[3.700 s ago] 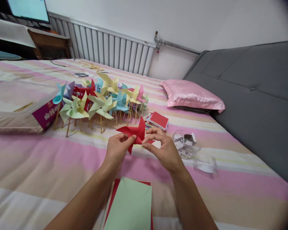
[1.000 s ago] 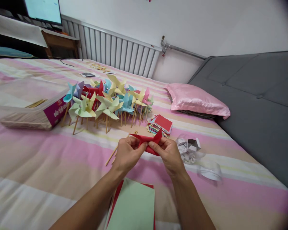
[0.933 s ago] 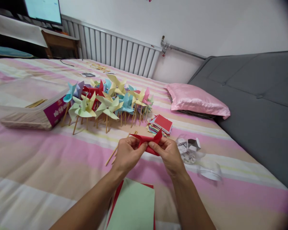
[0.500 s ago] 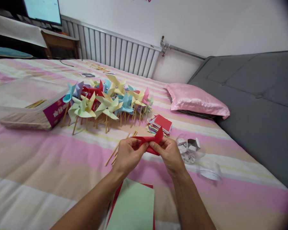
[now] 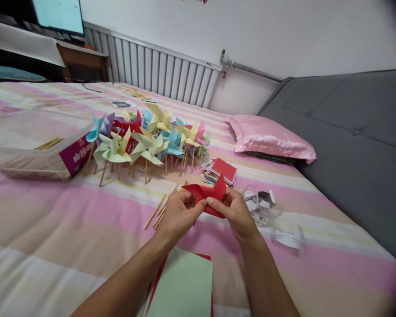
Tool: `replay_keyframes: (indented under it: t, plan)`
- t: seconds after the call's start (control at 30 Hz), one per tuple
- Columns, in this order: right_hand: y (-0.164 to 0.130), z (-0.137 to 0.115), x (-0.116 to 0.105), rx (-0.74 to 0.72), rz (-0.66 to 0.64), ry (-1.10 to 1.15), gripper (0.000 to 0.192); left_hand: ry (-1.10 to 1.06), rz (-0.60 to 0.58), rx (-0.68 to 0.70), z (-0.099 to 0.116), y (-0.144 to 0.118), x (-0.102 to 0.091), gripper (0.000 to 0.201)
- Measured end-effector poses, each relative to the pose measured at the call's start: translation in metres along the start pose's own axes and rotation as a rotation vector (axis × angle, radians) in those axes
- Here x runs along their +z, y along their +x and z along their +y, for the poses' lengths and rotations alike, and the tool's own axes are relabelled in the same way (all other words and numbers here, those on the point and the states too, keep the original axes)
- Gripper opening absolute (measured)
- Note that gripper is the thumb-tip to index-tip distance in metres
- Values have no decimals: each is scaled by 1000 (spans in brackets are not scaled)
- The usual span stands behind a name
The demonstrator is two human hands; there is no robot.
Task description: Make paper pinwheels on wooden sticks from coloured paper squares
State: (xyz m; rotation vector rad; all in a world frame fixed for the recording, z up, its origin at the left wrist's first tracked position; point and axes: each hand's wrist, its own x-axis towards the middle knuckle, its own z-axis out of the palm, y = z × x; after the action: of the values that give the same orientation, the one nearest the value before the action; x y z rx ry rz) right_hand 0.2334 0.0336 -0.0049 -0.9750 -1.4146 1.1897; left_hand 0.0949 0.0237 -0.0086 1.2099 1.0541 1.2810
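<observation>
A red paper pinwheel [image 5: 208,192], its blades curled up, is pinched between both my hands above the bed. My left hand [image 5: 181,213] is closed on its left side, and my right hand [image 5: 232,212] grips the right side. Both thumbs press near its middle, almost touching each other; the fingertips behind the paper are partly hidden. Just left of my left hand lie several thin wooden sticks [image 5: 159,211]. Beyond my hands sits a stack of coloured paper squares [image 5: 225,171], a red one on top. Below my wrists is a pale green sheet [image 5: 185,284] over red paper.
Finished pinwheels on sticks [image 5: 148,147] stand grouped at centre left, beside a clear plastic box [image 5: 46,160] of sticks. To the right are a clear container with small parts [image 5: 260,207] and a clear lid [image 5: 287,235]. A pink pillow [image 5: 270,137] lies near the grey headboard [image 5: 350,132].
The red pinwheel has turned in my hands, so its two upper blades show more fully. My thumbs have moved slightly; both hands keep hold of the paper.
</observation>
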Motion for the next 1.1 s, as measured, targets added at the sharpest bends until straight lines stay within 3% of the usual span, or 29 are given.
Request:
replay_keyframes:
  t: [0.17, 0.3, 0.5, 0.67, 0.8, 0.93, 1.1]
  plan:
    - [0, 1, -3, 9, -32, -29, 22, 84, 13, 16, -3, 3, -4, 20]
    - [2, 4, -3, 13, -18, -21, 22, 72, -40, 2, -2, 3, -4, 13]
    - [2, 3, -6, 39, 21, 93, 22, 51, -93, 47, 8, 4, -13, 17]
    - [3, 2, -11, 75, 152, 212, 22, 141, 150, 41, 20, 16, -46, 34]
    - [4, 2, -13, 86, 197, 220, 27, 587, 232, 24, 16, 24, -67, 31]
    - [4, 3, -13, 95, 190, 215, 27, 1131, 231, -111, 12, 25, -70, 18]
    - [4, 2, -12, 109, 166, 232, 24, 1323, 160, -196, 7, 25, -65, 22]
